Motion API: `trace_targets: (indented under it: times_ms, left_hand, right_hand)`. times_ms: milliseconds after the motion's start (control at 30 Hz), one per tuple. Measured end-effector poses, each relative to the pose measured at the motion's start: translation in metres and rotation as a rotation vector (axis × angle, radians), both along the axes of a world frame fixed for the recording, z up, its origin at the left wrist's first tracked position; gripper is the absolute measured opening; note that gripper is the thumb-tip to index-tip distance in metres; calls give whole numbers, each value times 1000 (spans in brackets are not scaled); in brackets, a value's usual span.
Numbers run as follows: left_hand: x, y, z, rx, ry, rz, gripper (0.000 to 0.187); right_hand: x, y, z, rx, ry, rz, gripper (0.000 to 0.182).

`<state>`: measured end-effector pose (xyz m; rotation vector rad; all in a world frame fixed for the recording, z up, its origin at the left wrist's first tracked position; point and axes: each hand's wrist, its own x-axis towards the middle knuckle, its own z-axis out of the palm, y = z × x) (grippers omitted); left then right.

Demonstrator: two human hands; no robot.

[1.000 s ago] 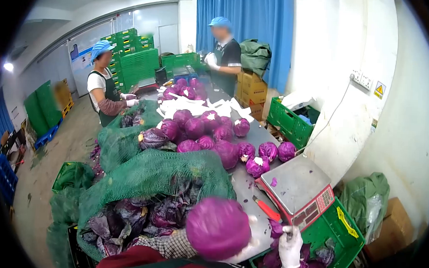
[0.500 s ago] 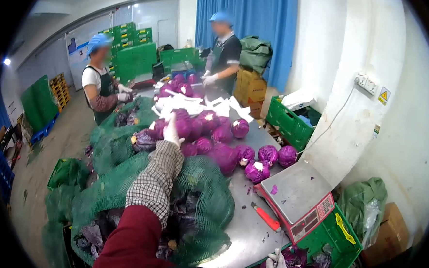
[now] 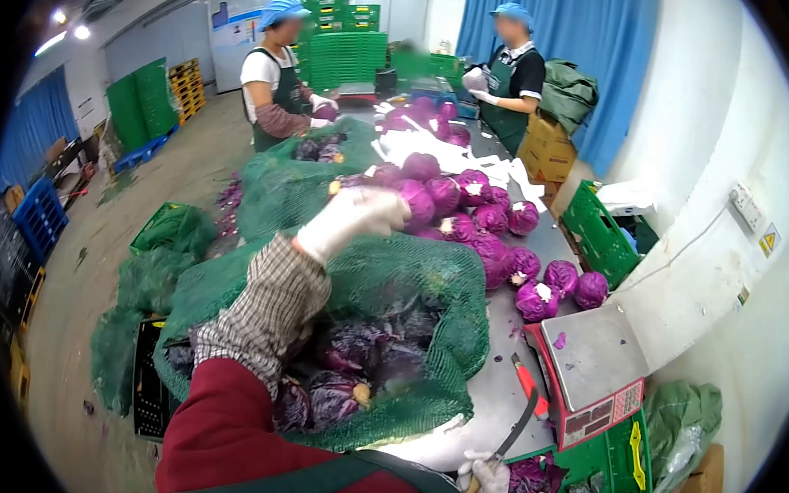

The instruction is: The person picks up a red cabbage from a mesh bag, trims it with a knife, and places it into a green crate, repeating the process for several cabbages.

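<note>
My left hand (image 3: 353, 222), in a white glove, is raised over the green mesh sack (image 3: 429, 262), near the pile of purple cabbages (image 3: 419, 199). Motion blurs its fingers, and I see no cabbage in it. Dark-leaved red cabbages (image 3: 337, 400) show through the sack's open mouth below my forearm. At the bottom edge, my gloved right hand (image 3: 489, 485) is closed round the handle of a curved knife (image 3: 521, 424), its dark blade pointing up. Beside that hand, a green crate (image 3: 617, 468) holds several purple cabbages and loose leaves.
A red-handled cutter (image 3: 530, 386) lies on the metal table (image 3: 501, 341) beside a red weighing scale (image 3: 598, 364). White foam strips (image 3: 426, 150) cover cabbages farther back. Two co-workers (image 3: 282, 89) in blue caps stand at the table's far end. Another green crate (image 3: 596, 230) stands right.
My left hand has drawn back from the cabbage pile towards me, over the sack. My view has turned left. The knife blade in my right hand now shows, pointing up.
</note>
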<state>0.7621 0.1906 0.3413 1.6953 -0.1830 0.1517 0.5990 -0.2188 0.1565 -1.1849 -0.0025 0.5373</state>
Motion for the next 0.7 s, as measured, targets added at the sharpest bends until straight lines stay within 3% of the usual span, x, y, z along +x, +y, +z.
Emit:
trace_targets:
  times_ms: [33, 100, 167, 200, 233, 300, 367, 400, 433, 467, 533, 567, 633, 700]
  left_hand:
    - [-28, -8, 0, 148, 44, -131, 42]
    - [-51, -1, -36, 487, 293, -476, 50]
    - [-65, 0, -57, 1108, 344, -521, 56]
    - [-73, -2, -53, 1108, 309, -202, 61]
    - [-68, 7, -59, 1007, 179, -19, 66]
    - [-65, 22, -61, 1066, -330, 459, 73]
    - [-52, 48, -69, 1131, -322, 518, 78]
    - [-62, 39, -57, 1482, -238, 565, 78]
    - [-72, 35, -58, 1500, -363, 591, 71]
    - [-76, 38, -58, 1289, -442, 534, 66]
    - [-91, 30, -54, 958, -658, 499, 47]
    - [-104, 19, -44, 986, -669, 486, 42]
    - [-122, 14, -61, 968, -172, 238, 41]
    - [-132, 10, -79, 1103, -278, 394, 44]
  right_hand:
    - [10, 3, -2, 194, -44, 18, 34]
    - [20, 28, 22, 106, -198, -6, 34]
    - [35, 42, 29, -26, -333, 142, 28]
    - [37, 58, 46, 40, -346, 201, 33]
    - [38, 71, 63, 33, -339, 236, 31]
    - [49, 88, 68, -86, -516, 385, 36]
    - [46, 105, 69, -120, -586, 388, 38]
    - [49, 106, 63, -107, -517, 428, 39]
    - [50, 106, 57, -86, -456, 456, 40]
    - [47, 106, 54, -12, -452, 418, 32]
    - [45, 101, 42, 31, -343, 362, 33]
    - [44, 99, 43, 32, -296, 343, 33]
    - [44, 100, 46, 15, -292, 339, 35]
    - [42, 101, 47, 4, -281, 348, 36]
